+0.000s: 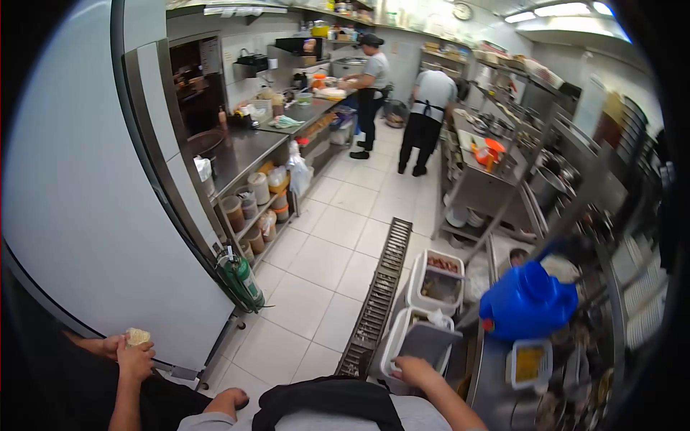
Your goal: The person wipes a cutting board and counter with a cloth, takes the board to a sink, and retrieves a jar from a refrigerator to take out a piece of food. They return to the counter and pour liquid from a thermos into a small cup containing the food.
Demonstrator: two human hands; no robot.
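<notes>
My right hand [417, 373] is at the near rim of a tall white bin [394, 352], its fingers curled over the edge. A grey lid or panel [424, 339] slants across the bin's opening, and its contents are mostly hidden. At the bottom of the view, my left arm [228, 404] is bent and strongly foreshortened beside my black apron. Its fingers cannot be made out. Beyond the first bin stands a second white bin [436, 284] with reddish food and a clear inner container.
Left of me, another person's hands [135, 353] hold a pale yellowish item [138, 336]. A floor drain grate [381, 287] runs ahead. A blue jerrycan [528, 302] and a tub [530, 363] stand right. A green extinguisher [243, 280] is by the fridge [79, 165]. Two people work farther back.
</notes>
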